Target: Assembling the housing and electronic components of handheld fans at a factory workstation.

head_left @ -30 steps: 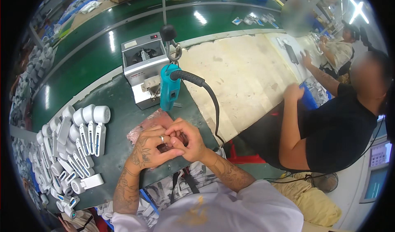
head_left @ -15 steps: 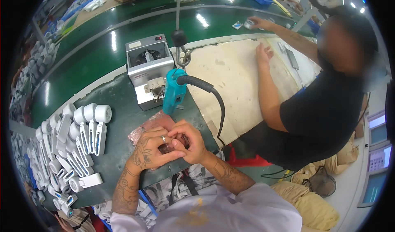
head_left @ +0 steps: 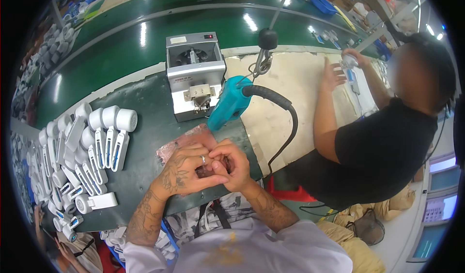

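Observation:
My left hand (head_left: 186, 171), with a ring on one finger, and my right hand (head_left: 233, 162) are pressed together, fingers curled inward, over a pink pad (head_left: 191, 140) on the green table (head_left: 140, 108). Whatever lies between the fingers is hidden. A teal power screwdriver (head_left: 231, 103) hangs from a hook just beyond my hands, its black cable (head_left: 286, 123) looping down to the right. Behind it stands a grey screw feeder box (head_left: 193, 72).
Rows of white handheld devices (head_left: 104, 132) lie at my left, with more along the table's left edge. At right a person in a black shirt (head_left: 373, 152) leans over a tan mat (head_left: 290, 84), both hands at its far side. A green conveyor (head_left: 145, 31) runs behind.
My hands have stayed together over the pad. The person at right has leaned in over the tan mat and reached both arms across it.

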`<action>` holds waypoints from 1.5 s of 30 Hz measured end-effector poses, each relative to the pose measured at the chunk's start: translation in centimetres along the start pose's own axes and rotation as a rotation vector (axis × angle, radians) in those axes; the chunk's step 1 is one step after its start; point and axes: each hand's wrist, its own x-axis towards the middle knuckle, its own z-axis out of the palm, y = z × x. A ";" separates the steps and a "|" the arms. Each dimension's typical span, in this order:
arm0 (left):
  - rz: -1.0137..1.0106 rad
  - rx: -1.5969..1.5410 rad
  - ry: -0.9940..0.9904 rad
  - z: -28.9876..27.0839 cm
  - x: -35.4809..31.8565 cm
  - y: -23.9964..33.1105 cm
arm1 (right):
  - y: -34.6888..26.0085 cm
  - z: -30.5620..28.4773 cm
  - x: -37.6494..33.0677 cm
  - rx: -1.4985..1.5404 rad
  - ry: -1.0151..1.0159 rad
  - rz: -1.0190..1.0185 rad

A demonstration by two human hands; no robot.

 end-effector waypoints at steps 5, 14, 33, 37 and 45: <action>-0.012 -0.004 0.002 0.0 0.0 0.1 | -0.3 0.1 -0.2 -0.036 0.007 0.007; -0.018 -0.008 -0.008 0.1 -0.1 0.1 | -0.5 0.3 -0.2 -0.037 0.020 -0.005; -0.005 -0.048 0.053 0.2 0.0 0.0 | -0.7 0.6 0.4 -0.054 0.053 0.002; -0.022 -0.058 0.001 0.0 -0.1 0.0 | -0.3 0.4 0.2 -0.051 0.035 0.001; -0.015 -0.037 0.031 0.2 0.0 -0.1 | 0.1 0.4 0.0 -0.040 0.044 0.001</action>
